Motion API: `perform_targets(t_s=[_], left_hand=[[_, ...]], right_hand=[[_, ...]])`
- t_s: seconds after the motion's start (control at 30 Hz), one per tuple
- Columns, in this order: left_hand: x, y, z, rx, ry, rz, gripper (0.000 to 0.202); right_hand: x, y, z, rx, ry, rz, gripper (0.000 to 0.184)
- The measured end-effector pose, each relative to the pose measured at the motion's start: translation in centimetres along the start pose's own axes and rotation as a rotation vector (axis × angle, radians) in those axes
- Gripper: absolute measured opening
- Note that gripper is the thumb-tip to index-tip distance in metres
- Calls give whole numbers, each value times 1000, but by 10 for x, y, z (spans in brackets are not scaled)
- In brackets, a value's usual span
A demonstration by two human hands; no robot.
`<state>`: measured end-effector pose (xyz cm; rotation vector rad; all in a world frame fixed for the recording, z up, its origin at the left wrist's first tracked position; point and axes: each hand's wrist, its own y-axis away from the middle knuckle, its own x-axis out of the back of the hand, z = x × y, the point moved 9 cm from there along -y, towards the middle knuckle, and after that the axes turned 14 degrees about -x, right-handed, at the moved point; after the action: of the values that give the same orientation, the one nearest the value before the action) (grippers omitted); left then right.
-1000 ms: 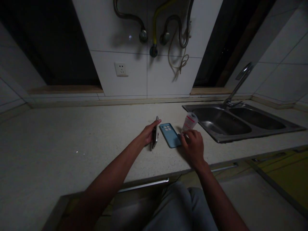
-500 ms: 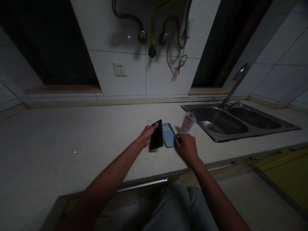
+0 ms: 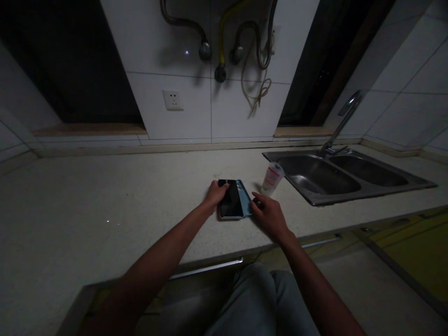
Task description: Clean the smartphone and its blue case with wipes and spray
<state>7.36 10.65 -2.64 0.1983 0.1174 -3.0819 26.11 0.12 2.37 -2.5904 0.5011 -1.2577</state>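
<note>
The left hand (image 3: 214,195) pinches the dark phone (image 3: 230,205) by its left edge, screen up, over the blue case (image 3: 247,201) on the counter (image 3: 140,196), the right hand's (image 3: 269,215) fingertips on the case's near corner; slick, rigid glass, likely best gripped by its long sides

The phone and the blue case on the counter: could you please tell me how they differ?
The phone is black and glossy; the blue case is matte. The phone lies on top, fully visible; the case lies beneath, only its right strip showing. The left hand grips the phone; the right hand touches the case. Both are flat rectangles.
</note>
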Motion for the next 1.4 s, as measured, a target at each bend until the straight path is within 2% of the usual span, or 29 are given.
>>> perform_targets(t_s=[0.2,0.4,0.5,0.67,0.77,0.87,0.97,1.13,1.3,1.4], left_hand=[[-4,2,1,58,36,-37,14],[-9,4,6,91,98,-103,15],[-12,3,9,85,120,-115,12],[-28,11,18,2,119,-208,15],[-38,21,22,-77,66,-269,32],[-42,28,21,-114,16,-273,50],[-44,28,19,-142,6,-279,53],[-40,24,15,-155,26,-220,62],[-41,24,12,-150,-9,-208,62],[-35,21,15,-151,6,-138,55]], right_hand=[[2,-3,10,-57,-246,-18,38],[-16,-6,31,-304,-644,-174,54],[-23,-7,37,-385,-757,-225,60],[-31,-9,41,-447,-856,-276,63],[-36,-11,44,-492,-913,-310,66],[-39,-11,44,-523,-954,-344,65],[-39,-9,40,-533,-996,-366,61],[-39,-13,38,-580,-998,-326,54],[-56,-28,25,-529,-881,-490,47],[-63,-34,20,-523,-892,-548,49]])
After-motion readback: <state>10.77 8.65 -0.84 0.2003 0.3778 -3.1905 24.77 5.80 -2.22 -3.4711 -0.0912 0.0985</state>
